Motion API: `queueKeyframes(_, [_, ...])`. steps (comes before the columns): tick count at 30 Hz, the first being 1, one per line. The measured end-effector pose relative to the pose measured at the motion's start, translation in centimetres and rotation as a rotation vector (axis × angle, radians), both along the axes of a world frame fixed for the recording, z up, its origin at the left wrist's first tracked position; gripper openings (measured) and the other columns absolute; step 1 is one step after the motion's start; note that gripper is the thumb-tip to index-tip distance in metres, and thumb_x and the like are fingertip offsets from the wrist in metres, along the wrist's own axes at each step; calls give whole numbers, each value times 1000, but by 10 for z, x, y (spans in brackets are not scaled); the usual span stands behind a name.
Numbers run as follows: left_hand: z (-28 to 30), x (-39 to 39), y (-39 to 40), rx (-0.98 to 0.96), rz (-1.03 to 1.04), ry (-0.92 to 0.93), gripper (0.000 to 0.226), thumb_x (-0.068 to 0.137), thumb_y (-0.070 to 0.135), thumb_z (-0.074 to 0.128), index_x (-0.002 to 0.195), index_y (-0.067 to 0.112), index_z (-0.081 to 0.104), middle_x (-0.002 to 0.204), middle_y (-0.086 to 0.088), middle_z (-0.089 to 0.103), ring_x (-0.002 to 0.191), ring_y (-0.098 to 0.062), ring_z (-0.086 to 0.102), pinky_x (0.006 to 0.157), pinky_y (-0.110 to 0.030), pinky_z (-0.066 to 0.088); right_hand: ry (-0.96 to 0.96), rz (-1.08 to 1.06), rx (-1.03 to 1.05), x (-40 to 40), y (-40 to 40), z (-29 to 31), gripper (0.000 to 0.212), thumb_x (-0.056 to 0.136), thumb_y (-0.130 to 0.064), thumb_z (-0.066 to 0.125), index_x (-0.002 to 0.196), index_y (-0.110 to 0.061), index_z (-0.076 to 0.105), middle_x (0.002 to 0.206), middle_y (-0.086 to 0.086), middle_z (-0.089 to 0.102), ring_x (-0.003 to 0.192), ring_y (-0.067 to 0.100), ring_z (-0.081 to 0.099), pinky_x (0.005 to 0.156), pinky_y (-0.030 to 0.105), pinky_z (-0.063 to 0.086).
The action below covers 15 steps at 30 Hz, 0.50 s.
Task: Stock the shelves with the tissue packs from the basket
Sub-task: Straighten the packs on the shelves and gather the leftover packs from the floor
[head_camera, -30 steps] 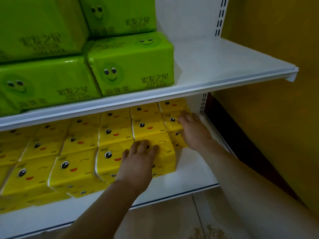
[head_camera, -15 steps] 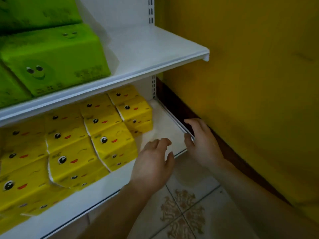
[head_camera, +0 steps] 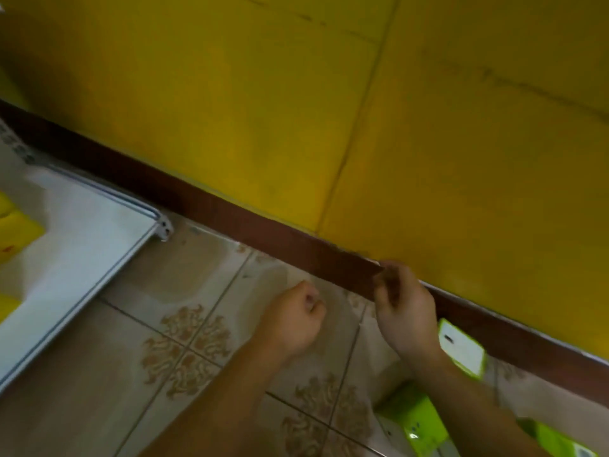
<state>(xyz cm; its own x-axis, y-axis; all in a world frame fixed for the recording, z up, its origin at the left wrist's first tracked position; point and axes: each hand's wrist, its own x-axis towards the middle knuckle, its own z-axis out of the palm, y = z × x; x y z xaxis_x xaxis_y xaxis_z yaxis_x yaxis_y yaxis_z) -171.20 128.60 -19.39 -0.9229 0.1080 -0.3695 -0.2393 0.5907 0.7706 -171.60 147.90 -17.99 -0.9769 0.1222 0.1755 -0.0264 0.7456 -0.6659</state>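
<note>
Your left hand (head_camera: 291, 319) hangs over the floor tiles (head_camera: 184, 344) with its fingers curled into a loose fist, gripping nothing. Your right hand (head_camera: 407, 306) is raised beside it, fingers bent and blurred in front of the dark brown baseboard (head_camera: 230, 214); it is too smeared to tell whether it is clenched or relaxed, though nothing shows in it. The tiles are glossy beige squares with brown floral ornaments at their corners and thin dark grout lines. Above the baseboard the wall (head_camera: 329, 110) is a matte yellow surface, crossed by faint seams. At the left edge the white shelf (head_camera: 85, 252) is a smooth flat metal board with a rounded rim and a bracket at its corner; yellow tissue packs (head_camera: 16, 232) lie on it, only their soft plastic-wrapped ends visible. Green tissue packs (head_camera: 417, 423), blocky with white faces, sit at the lower right beneath your right forearm, one more (head_camera: 461, 349) just beside the baseboard. Whether they lie in a basket cannot be told.
</note>
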Motion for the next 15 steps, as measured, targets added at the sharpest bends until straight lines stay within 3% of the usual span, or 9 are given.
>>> queueKeyframes(4, [-32,4,62,34,-155,-166,33,96,39,53,124,21,56,118,-4,63,110,-20,59,97,-27,44,5,-307,157,35,73,-30,27,84,-10,63,111,-13,60,103,8,64,100,32,59,82,37,48])
queueKeyframes(6, [-42,5,88,36,-177,-186,34,97,38,50,127,22,54,121,-7,63,111,-21,59,96,-28,44,7,-417,319,45,99,-41,30,83,-22,61,110,-10,59,105,15,59,102,39,53,83,46,47])
queueKeyframes(8, [-49,5,113,33,-222,-235,35,100,32,44,133,22,49,126,-10,61,112,-26,59,94,-31,45,-207,-478,354,51,119,-52,52,83,-41,62,123,-9,52,118,20,53,108,44,51,89,49,44])
queueKeyframes(10, [-53,6,133,29,-265,-292,40,102,27,37,142,24,42,133,-10,57,115,-29,58,94,-35,46,-538,-402,290,58,130,-65,83,79,-58,65,144,-17,34,138,19,40,120,44,48,98,47,42])
queueKeyframes(12, [-56,8,149,20,-309,-326,46,102,24,33,148,25,35,143,-10,51,123,-31,54,101,-38,44,-662,-254,281,63,136,-75,99,76,-63,67,153,-25,17,145,16,28,123,42,48,98,44,43])
queueKeyframes(15, [-56,11,159,32,-303,-333,43,103,24,35,145,22,40,144,-10,50,125,-30,53,104,-37,43,-661,-209,323,58,142,-67,90,76,-50,74,147,-24,26,130,15,38,112,42,55,87,41,45])
